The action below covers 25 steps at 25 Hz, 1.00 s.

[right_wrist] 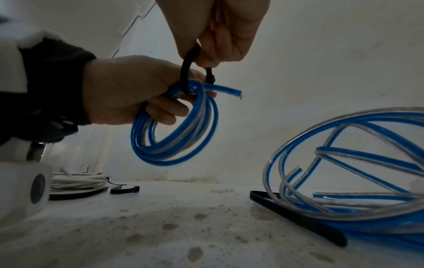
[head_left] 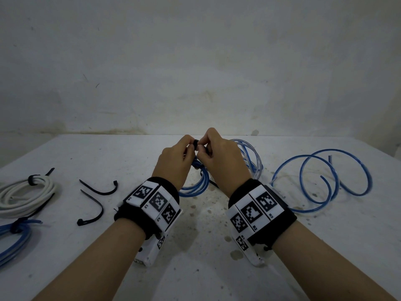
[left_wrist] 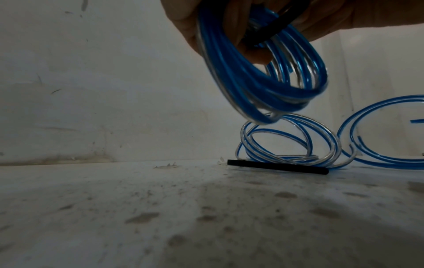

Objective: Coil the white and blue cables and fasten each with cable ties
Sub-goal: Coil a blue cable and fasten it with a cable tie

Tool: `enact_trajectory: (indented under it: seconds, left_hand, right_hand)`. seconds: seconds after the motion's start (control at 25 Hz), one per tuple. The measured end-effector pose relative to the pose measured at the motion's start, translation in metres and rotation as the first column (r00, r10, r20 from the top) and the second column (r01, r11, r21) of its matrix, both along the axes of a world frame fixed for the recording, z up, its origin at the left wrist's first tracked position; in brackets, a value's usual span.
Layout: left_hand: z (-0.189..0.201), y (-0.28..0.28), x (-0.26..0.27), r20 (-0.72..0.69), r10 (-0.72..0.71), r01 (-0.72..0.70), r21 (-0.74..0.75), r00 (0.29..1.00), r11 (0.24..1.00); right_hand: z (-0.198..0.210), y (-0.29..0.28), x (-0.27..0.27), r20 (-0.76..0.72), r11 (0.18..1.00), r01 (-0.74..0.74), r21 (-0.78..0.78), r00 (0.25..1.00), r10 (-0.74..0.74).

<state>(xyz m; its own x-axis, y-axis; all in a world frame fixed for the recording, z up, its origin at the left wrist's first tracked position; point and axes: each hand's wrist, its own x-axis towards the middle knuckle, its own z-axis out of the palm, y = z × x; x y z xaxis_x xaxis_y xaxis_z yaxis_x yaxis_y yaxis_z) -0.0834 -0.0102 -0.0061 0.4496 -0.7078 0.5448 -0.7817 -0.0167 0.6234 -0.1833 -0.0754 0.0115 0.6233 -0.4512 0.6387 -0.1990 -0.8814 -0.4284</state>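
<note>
Done: white coil (head_left: pixel 26 195) and one blue coil (head_left: pixel 15 242) tied, far left on table (head_left: pixel 195 246).
In hand: blue coil (right_wrist: pixel 174 125) above table, left fingers (right_wrist: pixel 165 110) curled through; right fingers (right_wrist: pixel 213 54) pinching tie (right_wrist: pixel 187 70).
Left: closing tie; loose blue cable (head_left: pixel 321 179) at right; spare ties (head_left: pixel 95 200).

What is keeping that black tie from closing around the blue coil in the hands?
Nothing visible. The black tie already loops the blue coil, held by the left hand; the right hand pinches its ends.
</note>
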Motion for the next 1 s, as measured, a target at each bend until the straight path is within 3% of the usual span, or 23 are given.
enact_trajectory:
  seconds: [0.12,0.32,0.48,0.6,0.72,0.76,0.84,0.92,1.0]
  left_hand:
    - [0.002,0.000,-0.004,0.034,-0.006,0.006,0.009,0.999,1.000]
    - [0.000,-0.003,0.005,-0.060,0.051,-0.053,-0.028,0.997,0.998]
    - [0.001,0.000,-0.002,0.006,-0.058,0.058,0.027,0.998,0.998]
    - [0.004,0.003,-0.004,-0.011,-0.098,0.098,0.027,0.995,0.995]
    - [0.013,0.011,-0.002,-0.019,-0.079,0.077,-0.085,0.997,0.993]
    - [0.018,0.015,-0.001,-0.005,-0.071,0.069,-0.122,0.997,0.990]
    - [0.026,0.023,0.002,0.029,-0.065,0.069,-0.151,0.997,0.986]
    - [0.030,0.035,0.007,0.058,-0.068,0.075,-0.133,0.996,0.988]
    - [0.029,0.049,0.012,0.092,-0.060,0.069,-0.096,0.994,0.993]
  right_hand:
    - [0.001,-0.002,0.000,-0.009,1.000,0.019,0.022,1.000,-0.019]
    - [-0.001,0.001,0.002,0.050,0.999,-0.031,0.024,0.998,0.030]
    - [-0.002,-0.003,0.000,0.069,0.996,0.001,0.085,0.998,-0.007]
    - [0.008,0.000,-0.006,-0.026,0.999,0.028,0.021,0.999,-0.027]
    - [0.026,0.000,-0.008,-0.148,0.986,0.127,-0.110,0.979,-0.142]
    - [0.034,0.000,-0.008,-0.167,0.990,0.123,-0.067,0.977,-0.132]
    - [0.049,0.000,-0.006,-0.075,0.967,-0.031,0.253,0.996,0.051]
    - [0.059,0.008,-0.002,0.101,0.785,-0.220,0.579,0.975,0.199]
    - [0.061,0.017,0.007,0.159,0.654,-0.263,0.709,0.964,0.215]
